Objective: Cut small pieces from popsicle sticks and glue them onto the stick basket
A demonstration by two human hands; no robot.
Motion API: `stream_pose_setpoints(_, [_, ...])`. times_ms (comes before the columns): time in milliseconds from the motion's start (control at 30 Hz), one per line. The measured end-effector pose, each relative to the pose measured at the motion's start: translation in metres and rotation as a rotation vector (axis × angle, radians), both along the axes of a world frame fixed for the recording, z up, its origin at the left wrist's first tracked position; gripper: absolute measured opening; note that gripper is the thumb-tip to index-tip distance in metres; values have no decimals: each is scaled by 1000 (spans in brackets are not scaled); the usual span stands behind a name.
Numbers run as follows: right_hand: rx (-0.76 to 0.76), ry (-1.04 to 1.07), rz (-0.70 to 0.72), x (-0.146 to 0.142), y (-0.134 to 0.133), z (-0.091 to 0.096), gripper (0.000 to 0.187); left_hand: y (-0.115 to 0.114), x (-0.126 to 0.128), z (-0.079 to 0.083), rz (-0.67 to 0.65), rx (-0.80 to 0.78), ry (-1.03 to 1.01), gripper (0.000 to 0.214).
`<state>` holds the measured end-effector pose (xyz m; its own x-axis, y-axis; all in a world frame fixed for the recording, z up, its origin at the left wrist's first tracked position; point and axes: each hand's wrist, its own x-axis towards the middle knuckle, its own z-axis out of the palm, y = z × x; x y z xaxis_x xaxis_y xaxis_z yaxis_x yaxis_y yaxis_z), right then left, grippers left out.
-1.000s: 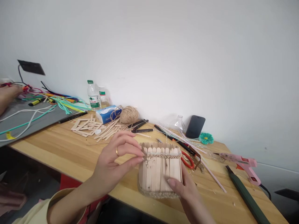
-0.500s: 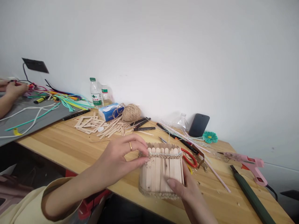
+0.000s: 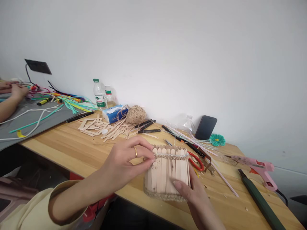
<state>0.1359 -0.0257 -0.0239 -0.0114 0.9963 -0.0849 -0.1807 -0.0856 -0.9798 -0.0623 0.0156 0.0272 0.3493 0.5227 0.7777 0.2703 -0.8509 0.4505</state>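
Note:
A small box of upright wooden craft sticks, bound with jute cord at top and bottom, stands on the wooden table near its front edge. My left hand, with a gold ring, pinches a small wooden flower against the box's upper left corner. My right hand grips the box from the lower right, thumb pressed on its front.
Loose craft sticks, a jute ball, a tissue pack, two bottles and pens lie behind. Red scissors, a phone, a teal flower and a pink glue gun sit right. Another person's hand works far left.
The view has shifted slightly. My left hand's fingers have closed in from above the box onto its upper left corner. My right hand keeps its hold on the box.

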Motion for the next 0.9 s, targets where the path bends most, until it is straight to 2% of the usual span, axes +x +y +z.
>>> stream_pose_setpoints(167, [-5,24,9,0,1,1,95,0,1,-1,16,-4,-15,10])
stream_pose_setpoints(400, [-8,54,5,-2,-1,5,80,0,1,-2,67,-2,-33,11])
stream_pose_setpoints(500, [-25,65,-5,-2,-2,5,81,3,-2,0,35,23,4,9])
stream_pose_setpoints(633, [-28,89,-10,-1,-3,6,79,5,-7,4,25,208,126,11])
stream_pose_setpoints(800, [-12,-14,-28,-1,-2,7,82,5,-7,10,227,454,280,14])
stream_pose_setpoints(900, [12,-72,-38,-1,-1,8,78,5,-7,15,225,550,393,12])
